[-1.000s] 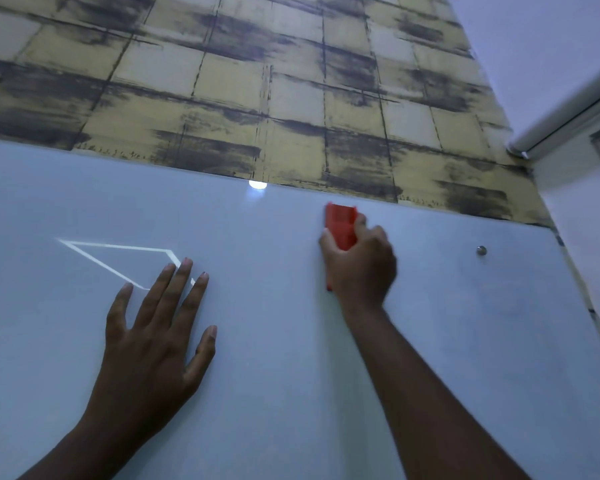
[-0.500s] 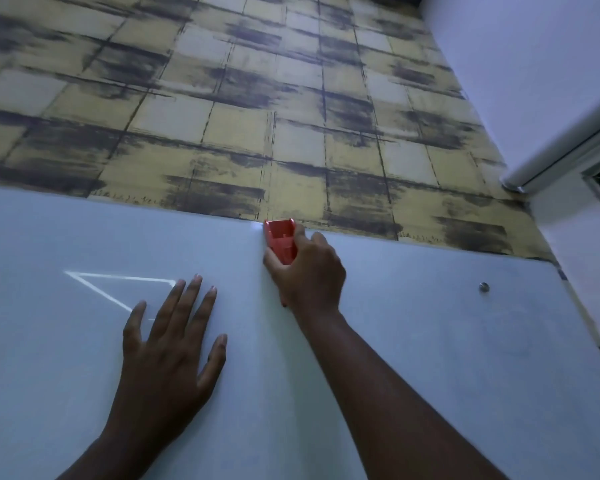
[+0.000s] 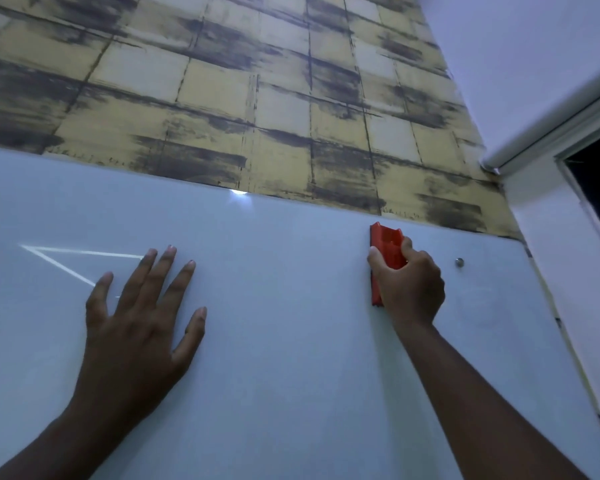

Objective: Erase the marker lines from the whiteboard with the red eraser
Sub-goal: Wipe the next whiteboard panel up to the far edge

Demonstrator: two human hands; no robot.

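Pale whiteboard (image 3: pixel 291 341) (wall-mounted), red eraser (image 3: pixel 386 249) and flat left hand (image 3: pixel 136 327) against it

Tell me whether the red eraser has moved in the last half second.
Yes. The red eraser has slid right along the whiteboard, away from the bright glare spot and toward the metal stud.

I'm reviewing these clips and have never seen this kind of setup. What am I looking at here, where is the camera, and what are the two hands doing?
There is no machine: a person wears one camera on the head, looking at their own hands against a wall-mounted whiteboard. The left hand lies flat on the board, fingers spread. The right hand grips a red eraser against the board near its top edge. Faint marker lines show to the right of the eraser. The bright triangle on the left looks like a reflection, though I cannot be sure.
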